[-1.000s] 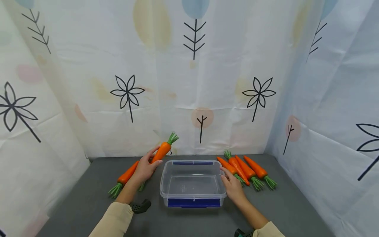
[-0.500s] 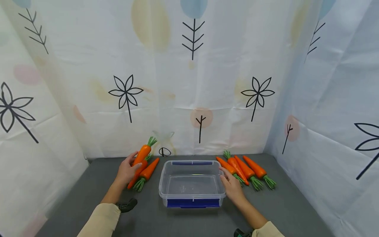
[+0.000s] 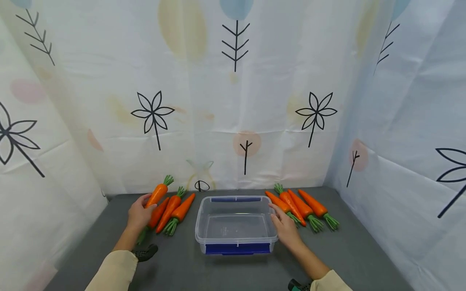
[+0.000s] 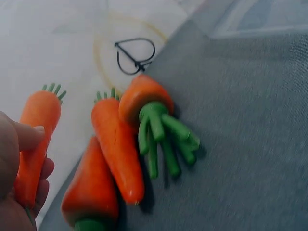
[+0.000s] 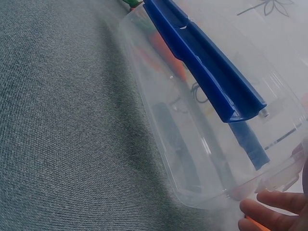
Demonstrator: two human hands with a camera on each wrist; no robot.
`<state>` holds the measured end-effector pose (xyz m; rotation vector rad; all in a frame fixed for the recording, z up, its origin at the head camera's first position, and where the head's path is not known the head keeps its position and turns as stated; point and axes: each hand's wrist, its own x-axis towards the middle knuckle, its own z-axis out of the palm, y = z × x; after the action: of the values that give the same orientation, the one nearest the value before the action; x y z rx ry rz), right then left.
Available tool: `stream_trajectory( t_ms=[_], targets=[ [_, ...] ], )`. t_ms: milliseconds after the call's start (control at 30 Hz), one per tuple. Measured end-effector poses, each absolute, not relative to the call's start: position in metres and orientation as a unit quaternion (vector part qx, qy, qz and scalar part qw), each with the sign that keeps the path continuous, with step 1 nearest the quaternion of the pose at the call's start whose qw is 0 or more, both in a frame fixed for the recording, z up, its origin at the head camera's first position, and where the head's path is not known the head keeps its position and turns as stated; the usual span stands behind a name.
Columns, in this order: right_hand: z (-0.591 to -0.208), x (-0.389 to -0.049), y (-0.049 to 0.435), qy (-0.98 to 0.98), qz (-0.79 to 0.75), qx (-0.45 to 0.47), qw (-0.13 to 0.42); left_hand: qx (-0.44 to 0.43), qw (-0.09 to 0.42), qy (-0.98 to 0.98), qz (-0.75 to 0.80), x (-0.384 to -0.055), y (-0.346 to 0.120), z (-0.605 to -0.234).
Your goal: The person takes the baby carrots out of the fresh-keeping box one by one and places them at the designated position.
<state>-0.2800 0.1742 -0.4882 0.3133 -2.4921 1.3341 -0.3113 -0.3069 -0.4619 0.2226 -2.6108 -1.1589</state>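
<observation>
At the left, my left hand (image 3: 139, 214) holds an orange carrot (image 3: 157, 195) with its green top pointing up and away; thumb and fingers press it from both sides in the left wrist view. Just right of that hand, three carrots lie side by side: one (image 3: 159, 212) partly hidden by the hand, one in the middle (image 3: 168, 213) and one (image 3: 184, 208) nearest the box. A clear plastic box (image 3: 236, 239) with blue clips stands lidless in the centre, nothing inside. My right hand (image 3: 286, 230) rests fairly straight fingers against its right side.
Right of the box lie several more carrots (image 3: 317, 204), close to my right fingers. The grey table (image 3: 236, 273) ends at a patterned white curtain (image 3: 204, 121) behind, with more curtain on both sides.
My left hand has carried its carrot left and lowered it, from beside the box to the left end of the carrot row. The right hand and box have stayed put.
</observation>
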Motion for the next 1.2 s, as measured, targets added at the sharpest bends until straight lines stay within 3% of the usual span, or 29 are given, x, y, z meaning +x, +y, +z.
stream_trajectory(
  t_ms=[867, 1200],
  targets=[
    [-0.489, -0.281, 0.173, -0.868, 0.462, 0.102, 0.151, 0.161, 0.113, -0.905, -0.377, -0.298, -0.348, -0.496],
    [-0.489, -0.282, 0.174, -0.865, 0.467, 0.1, 0.153, 0.131, 0.111, -0.908, -0.383, -0.292, -0.353, -0.503]
  ],
)
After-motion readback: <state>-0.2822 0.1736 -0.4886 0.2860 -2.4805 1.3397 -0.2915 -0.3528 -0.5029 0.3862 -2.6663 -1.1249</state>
